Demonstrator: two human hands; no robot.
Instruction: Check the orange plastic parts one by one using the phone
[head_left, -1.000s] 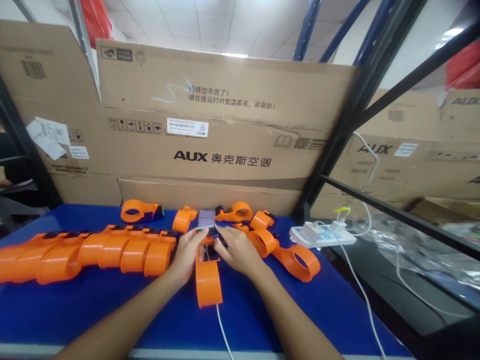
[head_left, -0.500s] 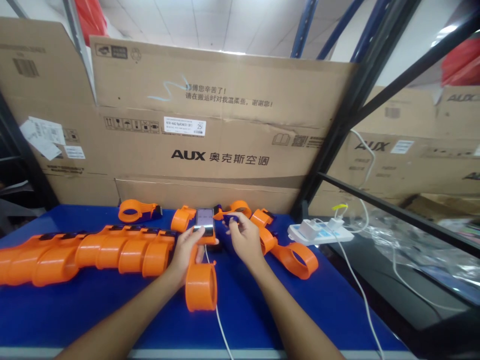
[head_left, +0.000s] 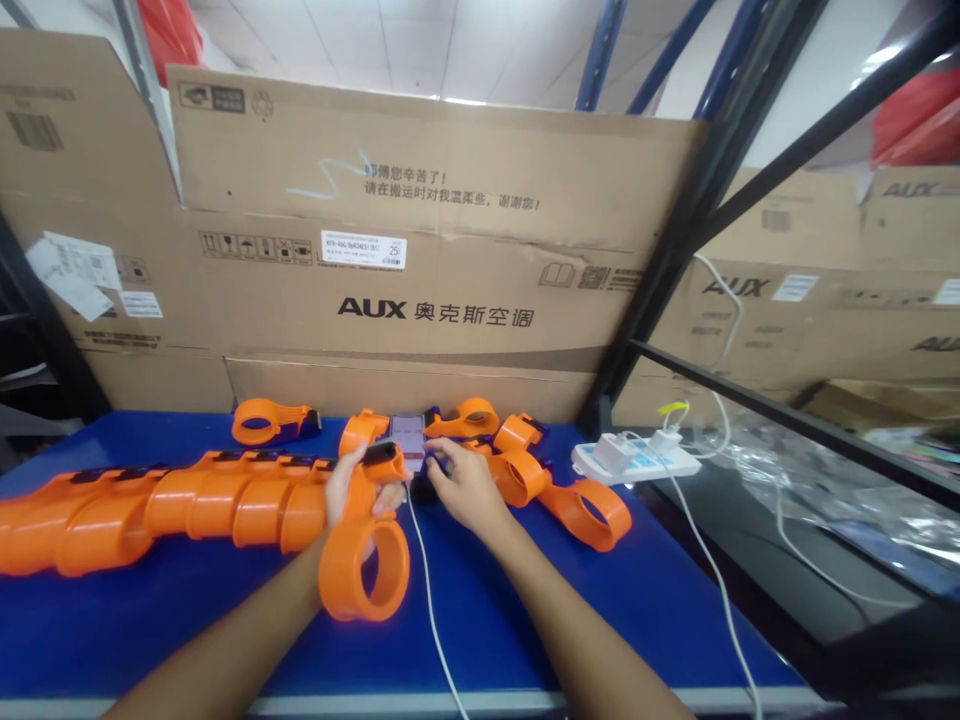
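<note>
My left hand (head_left: pixel 351 488) is closed around an orange holder with a big ring (head_left: pixel 365 567), lifted a little off the blue table (head_left: pixel 187 620); the ring hangs below my wrist. My right hand (head_left: pixel 459 484) rests beside it with fingers curled on a small dark part next to a phone (head_left: pixel 409 432) whose screen is lit. A white cable (head_left: pixel 427 610) runs from between my hands toward the table's front edge.
A long row of joined orange holders (head_left: pixel 150 505) lies at the left, and loose orange holders (head_left: pixel 592 512) lie at the right and back. A white power strip (head_left: pixel 634 460) with chargers sits at the right. Cardboard boxes (head_left: pixel 420 250) wall off the back, beside a black rack post (head_left: pixel 660 270).
My left hand has lifted the orange ring holder and swung it to the left, turning the ring's opening toward me. My right hand has moved from the air down to the dark part by the phone.
</note>
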